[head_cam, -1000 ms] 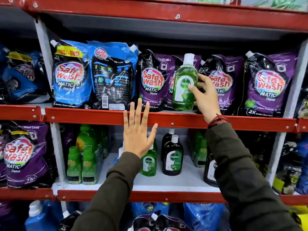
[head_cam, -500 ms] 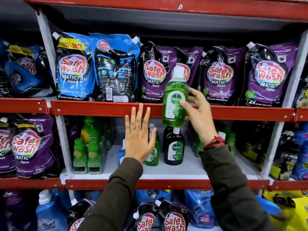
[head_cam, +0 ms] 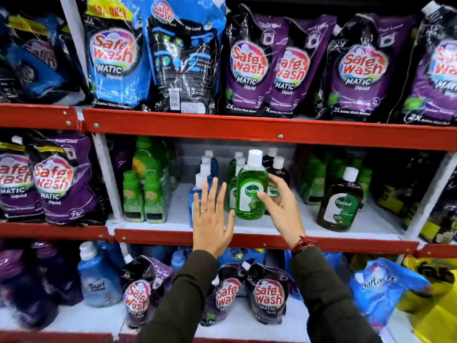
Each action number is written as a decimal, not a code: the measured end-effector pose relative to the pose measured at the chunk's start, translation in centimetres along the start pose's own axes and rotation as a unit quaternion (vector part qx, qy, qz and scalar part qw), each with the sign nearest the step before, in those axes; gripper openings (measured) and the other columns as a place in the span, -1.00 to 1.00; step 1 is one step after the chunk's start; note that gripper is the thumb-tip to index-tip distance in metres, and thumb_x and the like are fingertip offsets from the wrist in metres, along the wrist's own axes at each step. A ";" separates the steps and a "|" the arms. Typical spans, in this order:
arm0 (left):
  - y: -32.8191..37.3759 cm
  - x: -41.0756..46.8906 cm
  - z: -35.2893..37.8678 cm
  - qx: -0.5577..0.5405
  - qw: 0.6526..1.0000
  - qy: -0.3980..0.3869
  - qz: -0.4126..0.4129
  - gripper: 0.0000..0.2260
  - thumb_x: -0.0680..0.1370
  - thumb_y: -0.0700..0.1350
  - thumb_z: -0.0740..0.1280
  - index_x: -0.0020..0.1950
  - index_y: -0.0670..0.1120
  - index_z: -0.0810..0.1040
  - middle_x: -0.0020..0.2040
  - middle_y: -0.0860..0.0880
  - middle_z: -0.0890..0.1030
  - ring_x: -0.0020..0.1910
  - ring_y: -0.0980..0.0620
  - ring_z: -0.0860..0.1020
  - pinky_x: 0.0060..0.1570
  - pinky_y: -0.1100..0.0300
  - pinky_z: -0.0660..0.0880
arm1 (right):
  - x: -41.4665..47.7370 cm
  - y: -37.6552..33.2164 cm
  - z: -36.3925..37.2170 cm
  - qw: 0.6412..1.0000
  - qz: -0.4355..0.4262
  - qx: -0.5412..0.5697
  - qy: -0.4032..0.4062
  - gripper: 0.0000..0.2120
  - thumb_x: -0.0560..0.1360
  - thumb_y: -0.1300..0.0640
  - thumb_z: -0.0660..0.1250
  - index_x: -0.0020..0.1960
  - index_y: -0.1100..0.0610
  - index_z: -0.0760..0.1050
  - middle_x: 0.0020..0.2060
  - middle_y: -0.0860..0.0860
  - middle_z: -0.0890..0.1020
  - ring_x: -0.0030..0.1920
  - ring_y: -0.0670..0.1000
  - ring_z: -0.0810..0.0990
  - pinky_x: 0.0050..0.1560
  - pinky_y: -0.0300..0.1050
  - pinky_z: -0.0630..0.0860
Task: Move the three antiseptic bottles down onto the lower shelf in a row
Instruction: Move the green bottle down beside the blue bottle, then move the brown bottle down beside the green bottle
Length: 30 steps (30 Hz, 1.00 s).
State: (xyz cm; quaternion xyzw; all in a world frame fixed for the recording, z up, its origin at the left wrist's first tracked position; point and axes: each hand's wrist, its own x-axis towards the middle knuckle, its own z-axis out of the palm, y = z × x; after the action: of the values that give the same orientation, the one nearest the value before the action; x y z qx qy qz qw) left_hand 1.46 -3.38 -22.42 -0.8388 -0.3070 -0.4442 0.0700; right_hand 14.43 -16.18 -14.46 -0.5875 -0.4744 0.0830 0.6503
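Her right hand gripped the green antiseptic bottle upright at the lower shelf — left hand flat, fingers spread, empty.

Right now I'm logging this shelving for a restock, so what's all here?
Purple pouches: several, upper shelf right; more at left and below.
Blue pouches: two, upper shelf left.
Green bottle: one, white cap, held over the middle shelf.
Brown bottle: one large, middle shelf right; smaller ones behind.
Green-capped bottles: several, middle shelf left.
Blue bottles: some, bottom shelf left.
Shelf: white, red edge.
Left hand: open, ringed.
Right hand: gripping the green bottle.
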 end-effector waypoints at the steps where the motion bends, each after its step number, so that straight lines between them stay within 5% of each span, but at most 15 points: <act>1: -0.2 -0.7 0.5 0.005 1.000 -0.013 -0.004 -0.37 0.68 0.09 0.10 0.71 -0.07 0.00 0.73 -0.11 0.00 0.71 -0.12 -0.07 0.67 -0.17 -0.09 | -0.1 0.8 0.4 1.000 0.008 -0.005 0.001 -0.63 0.60 0.18 0.35 0.27 -0.22 0.44 0.33 0.03 0.57 0.14 0.12 0.70 0.22 0.14 0.64; 3: -0.4 -2.2 1.8 0.010 0.999 -0.033 -0.009 -0.37 0.68 0.09 0.10 0.71 -0.08 0.02 0.73 -0.12 0.00 0.71 -0.12 -0.07 0.67 -0.15 -0.12 | 0.0 2.6 1.1 1.000 0.019 -0.019 0.006 -0.60 0.60 0.21 0.35 0.22 -0.28 0.41 0.35 0.07 0.56 0.12 0.12 0.69 0.23 0.07 0.63; 6: -0.8 -4.7 3.4 0.010 0.998 -0.059 -0.012 -0.38 0.68 0.07 0.12 0.70 -0.11 0.07 0.72 -0.13 0.03 0.71 -0.13 -0.04 0.67 -0.10 -0.18 | 0.4 5.0 1.9 0.999 0.043 -0.026 0.004 -0.63 0.59 0.26 0.35 0.27 -0.11 0.39 0.36 0.08 0.53 0.19 0.21 0.65 0.24 0.00 0.59; 13: -1.2 -7.7 5.3 0.016 0.994 -0.103 -0.015 -0.40 0.70 0.14 0.07 0.69 -0.09 0.12 0.72 -0.11 0.10 0.71 -0.12 0.01 0.67 -0.11 -0.14 | 1.0 8.2 3.0 0.996 0.074 -0.046 -0.018 -0.64 0.59 0.30 0.34 0.33 0.09 0.39 0.24 0.04 0.53 0.38 0.14 0.52 0.38 0.19 0.52; 15: -1.3 -7.7 5.4 0.015 0.995 -0.102 -0.014 -0.41 0.70 0.14 0.08 0.68 -0.08 0.15 0.71 -0.10 0.11 0.71 -0.12 0.00 0.67 -0.11 -0.13 | 1.2 8.3 3.1 0.995 0.087 -0.042 -0.015 -0.63 0.59 0.31 0.33 0.36 0.16 0.39 0.25 0.05 0.53 0.36 0.01 0.54 0.34 -0.02 0.55; 18: -1.4 -7.6 5.5 0.017 0.995 -0.098 -0.014 -0.43 0.69 0.15 0.08 0.67 -0.07 0.20 0.71 -0.11 0.13 0.70 -0.13 0.02 0.67 -0.10 -0.12 | 1.6 8.7 3.3 0.994 0.097 -0.035 -0.025 -0.61 0.60 0.36 0.29 0.40 0.29 0.36 0.22 0.05 0.53 0.11 -0.44 0.56 0.06 -0.49 0.52; 21: -1.6 -7.7 5.6 0.017 0.995 -0.099 -0.015 -0.42 0.69 0.14 0.09 0.67 -0.06 0.18 0.71 -0.10 0.11 0.70 -0.14 0.02 0.67 -0.10 -0.11 | 1.7 9.1 3.4 0.995 0.092 -0.031 -0.037 -0.60 0.60 0.35 0.28 0.42 0.29 0.34 0.20 0.02 0.52 0.04 -0.53 0.52 -0.01 -0.56 0.49; 24: -1.6 -7.7 5.7 0.013 0.995 -0.099 -0.016 -0.41 0.69 0.14 0.11 0.68 -0.06 0.16 0.71 -0.09 0.09 0.70 -0.15 0.02 0.68 -0.09 -0.13 | 1.6 9.2 3.2 0.995 0.088 -0.029 -0.039 -0.60 0.60 0.34 0.29 0.42 0.26 0.35 0.20 0.02 0.52 0.08 -0.47 0.53 0.02 -0.55 0.50; 27: -1.6 -7.8 5.7 0.012 0.995 -0.100 -0.017 -0.41 0.69 0.14 0.10 0.68 -0.06 0.14 0.72 -0.08 0.08 0.71 -0.14 0.01 0.68 -0.08 -0.15 | 1.2 9.0 2.9 0.995 0.091 -0.010 -0.045 -0.58 0.59 0.28 0.34 0.43 0.20 0.37 0.26 0.03 0.55 0.23 -0.19 0.54 0.13 -0.43 0.52; 30: -1.7 -8.0 5.6 0.010 0.995 -0.098 -0.020 -0.41 0.69 0.14 0.10 0.69 -0.05 0.13 0.72 -0.08 0.08 0.71 -0.14 0.01 0.68 -0.09 -0.15 | 1.0 8.8 1.4 0.997 0.071 -0.008 0.014 -0.62 0.56 0.22 0.40 0.36 0.15 0.45 0.25 -0.01 0.59 0.26 -0.06 0.54 0.17 -0.44 0.46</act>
State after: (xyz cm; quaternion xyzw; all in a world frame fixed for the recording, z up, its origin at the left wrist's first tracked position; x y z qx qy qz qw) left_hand 1.10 -3.41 -32.30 -0.8715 -0.3331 -0.3578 0.0386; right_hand 17.89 -11.96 -21.55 -0.6259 -0.4228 0.1177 0.6447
